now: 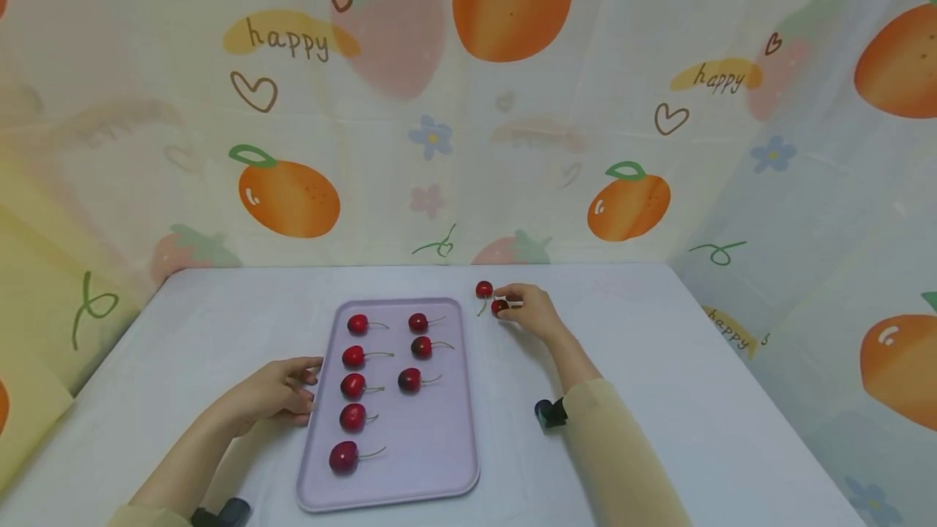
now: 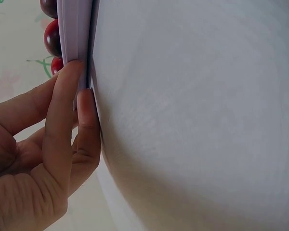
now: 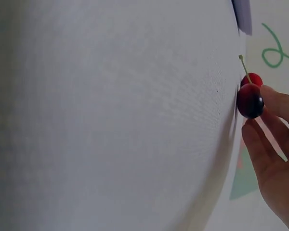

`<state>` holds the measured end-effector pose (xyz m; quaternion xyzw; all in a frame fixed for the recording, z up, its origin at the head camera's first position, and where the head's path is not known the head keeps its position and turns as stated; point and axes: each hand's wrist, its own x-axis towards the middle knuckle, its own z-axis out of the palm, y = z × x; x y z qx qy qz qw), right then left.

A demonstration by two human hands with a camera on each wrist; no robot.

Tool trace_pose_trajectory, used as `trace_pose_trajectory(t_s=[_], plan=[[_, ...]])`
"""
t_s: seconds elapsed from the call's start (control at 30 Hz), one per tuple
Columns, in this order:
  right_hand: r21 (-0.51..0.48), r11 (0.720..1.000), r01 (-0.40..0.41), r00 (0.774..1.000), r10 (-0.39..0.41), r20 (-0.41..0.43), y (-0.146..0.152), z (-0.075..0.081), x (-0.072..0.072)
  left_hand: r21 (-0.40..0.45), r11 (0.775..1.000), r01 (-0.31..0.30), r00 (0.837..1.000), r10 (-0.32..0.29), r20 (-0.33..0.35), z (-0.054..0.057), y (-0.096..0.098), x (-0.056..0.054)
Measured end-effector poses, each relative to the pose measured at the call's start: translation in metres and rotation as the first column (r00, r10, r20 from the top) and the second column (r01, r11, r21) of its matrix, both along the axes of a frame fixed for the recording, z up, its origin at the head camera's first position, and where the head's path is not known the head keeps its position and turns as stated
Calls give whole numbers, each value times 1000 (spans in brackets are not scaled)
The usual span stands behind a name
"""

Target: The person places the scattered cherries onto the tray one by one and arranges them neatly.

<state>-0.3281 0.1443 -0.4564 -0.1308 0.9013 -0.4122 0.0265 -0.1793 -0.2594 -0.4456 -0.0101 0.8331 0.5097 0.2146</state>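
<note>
A lilac tray (image 1: 432, 446) lies on the table, bearing a left column of several red cherries (image 1: 353, 386) and a right column of three darker cherries (image 1: 410, 381), all with stems. My left hand (image 1: 274, 393) rests its fingertips against the tray's left edge; in the left wrist view these fingers (image 2: 62, 120) touch the outer wall. Beyond the tray's far right corner, my right hand (image 1: 530, 309) pinches a dark red cherry (image 3: 250, 101) between thumb and fingers, at table level. A brighter red cherry (image 1: 484, 289) lies just behind it, its stem pointing toward me.
The white table (image 1: 622, 332) extends around the tray. A fruit-printed curtain (image 1: 512, 145) hangs along its back and right side. Black wrist straps (image 1: 551, 413) show near both sleeves.
</note>
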Motion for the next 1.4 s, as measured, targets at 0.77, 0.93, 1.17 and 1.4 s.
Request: trace_pose_trajectory(t_s=[0.77, 0.93, 1.17, 1.4], plan=[[50, 997, 56, 998, -56, -9, 2, -2, 3, 4, 1000, 4, 1000, -4, 0, 1, 1, -1], [30, 999, 28, 1000, -28, -6, 5, -3, 5, -1, 1000, 0, 1000, 0, -1, 1, 1, -1], [57, 998, 10, 999, -8, -36, 5, -2, 7, 0, 1000, -7, 1000, 7, 6, 1, 1, 0], [80, 996, 32, 999, -33, 12, 2, -2, 5, 11, 1000, -7, 1000, 7, 8, 1, 0, 1]])
